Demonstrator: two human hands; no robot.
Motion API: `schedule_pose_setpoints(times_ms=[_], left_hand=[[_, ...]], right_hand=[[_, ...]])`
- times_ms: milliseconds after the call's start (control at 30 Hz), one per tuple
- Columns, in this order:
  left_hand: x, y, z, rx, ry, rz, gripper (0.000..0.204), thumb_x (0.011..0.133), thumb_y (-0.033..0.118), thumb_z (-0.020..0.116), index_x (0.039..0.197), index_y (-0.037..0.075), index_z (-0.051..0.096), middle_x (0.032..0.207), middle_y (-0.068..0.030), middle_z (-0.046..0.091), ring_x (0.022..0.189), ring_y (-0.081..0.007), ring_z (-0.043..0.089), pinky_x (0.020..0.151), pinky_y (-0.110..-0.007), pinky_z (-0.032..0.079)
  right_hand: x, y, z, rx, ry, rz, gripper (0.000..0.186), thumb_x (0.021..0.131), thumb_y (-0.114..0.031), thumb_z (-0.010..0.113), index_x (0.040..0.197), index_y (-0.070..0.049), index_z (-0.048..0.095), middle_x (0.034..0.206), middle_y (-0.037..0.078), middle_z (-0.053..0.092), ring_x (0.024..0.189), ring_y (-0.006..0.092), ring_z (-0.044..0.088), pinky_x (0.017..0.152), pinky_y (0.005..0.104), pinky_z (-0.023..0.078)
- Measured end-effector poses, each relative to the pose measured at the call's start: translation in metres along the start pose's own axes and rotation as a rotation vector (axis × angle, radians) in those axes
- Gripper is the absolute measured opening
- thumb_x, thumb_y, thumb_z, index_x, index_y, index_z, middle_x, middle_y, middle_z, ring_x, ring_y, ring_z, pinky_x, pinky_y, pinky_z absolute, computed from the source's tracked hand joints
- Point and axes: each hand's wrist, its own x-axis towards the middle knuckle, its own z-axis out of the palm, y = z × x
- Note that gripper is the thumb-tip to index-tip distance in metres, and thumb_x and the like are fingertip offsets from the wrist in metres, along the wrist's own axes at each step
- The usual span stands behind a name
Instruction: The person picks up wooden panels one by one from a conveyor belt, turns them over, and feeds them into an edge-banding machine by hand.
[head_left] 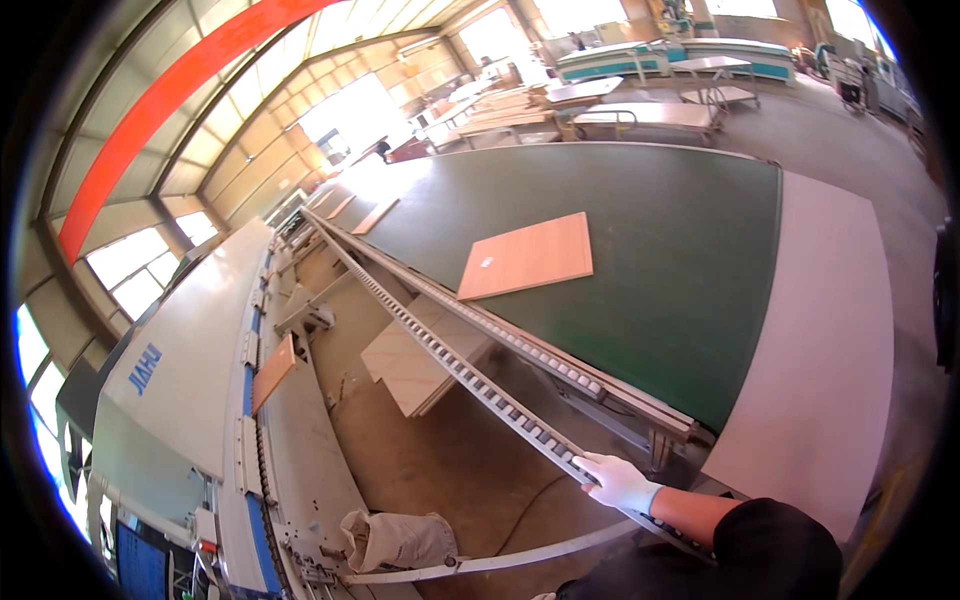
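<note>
My right hand [618, 484], in a white glove, rests on the near part of a long roller rail [455, 362], with its fingers curled over the edge. Small rollers line the rail, which runs away toward the far left. Beyond it, a wood-coloured panel [530, 255] with a small white label lies flat on a wide green conveyor belt [680, 280]. Several narrower panels [376, 217] lie farther along the belt's left edge. Another wood-coloured panel [273, 374] sits in the long machine [180, 350] on the left. My left hand is out of view.
Stacked boards [425, 355] lie low under the conveyor. A white sack [400, 540] stands by a curved metal bar [500, 567] near the machine. A pale board [825, 330] adjoins the belt's right end. Carts [650, 116] and work tables stand at the back.
</note>
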Motion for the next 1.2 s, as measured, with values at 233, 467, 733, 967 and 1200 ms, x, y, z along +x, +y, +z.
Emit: schedule_pose_setpoints(times_ms=[233,467,733,967,1200], left_hand=[[-0.007,0.034,-0.011,-0.006,-0.088,-0.141,0.015,0.090,0.012,0.050,0.092,0.009,0.065,0.088,-0.0124,0.063,0.082,-0.0276,0.062,0.072,-0.038,0.052],[-0.011,0.064,-0.022,-0.065,-0.107,-0.254,0.015,0.091,0.012,0.050,0.093,0.009,0.065,0.087,-0.0123,0.063,0.082,-0.0279,0.062,0.072,-0.039,0.051],[-0.010,0.121,-0.038,-0.448,-0.010,-0.567,0.015,0.092,0.013,0.050,0.093,0.009,0.065,0.086,-0.0121,0.063,0.082,-0.0282,0.061,0.071,-0.039,0.051],[-0.011,0.089,-0.037,0.216,-0.240,-0.293,0.011,0.085,0.016,0.060,0.090,0.011,0.068,0.104,-0.0194,0.065,0.098,-0.0279,0.060,0.085,-0.035,0.050],[-0.020,0.098,-0.040,0.183,-0.173,-0.214,0.021,0.090,0.016,0.050,0.103,0.007,0.064,0.113,-0.0219,0.062,0.106,-0.0335,0.058,0.092,-0.039,0.047]], right_hand=[[-0.001,-0.005,-0.007,0.085,-0.017,0.052,0.051,0.084,-0.019,0.062,0.131,-0.001,0.049,0.128,0.019,0.056,0.111,0.0404,0.055,0.091,0.0440,0.047],[0.000,-0.002,-0.005,0.089,0.003,0.020,0.049,0.084,-0.019,0.062,0.128,0.000,0.049,0.124,0.018,0.056,0.110,0.0394,0.055,0.090,0.0442,0.048],[-0.019,0.049,-0.015,0.382,0.281,0.308,0.040,0.087,-0.014,0.061,0.124,0.001,0.056,0.128,0.022,0.057,0.113,0.0327,0.059,0.098,0.0379,0.046],[-0.071,0.188,-0.081,0.848,1.137,0.676,0.034,0.085,0.005,0.039,0.106,-0.005,0.064,0.095,0.007,0.064,0.078,0.0161,0.062,0.064,0.0254,0.047],[-0.155,0.267,-0.139,0.873,1.390,0.930,0.026,0.088,-0.009,0.044,0.108,-0.011,0.061,0.098,0.005,0.064,0.077,0.0156,0.062,0.062,0.0249,0.045]])
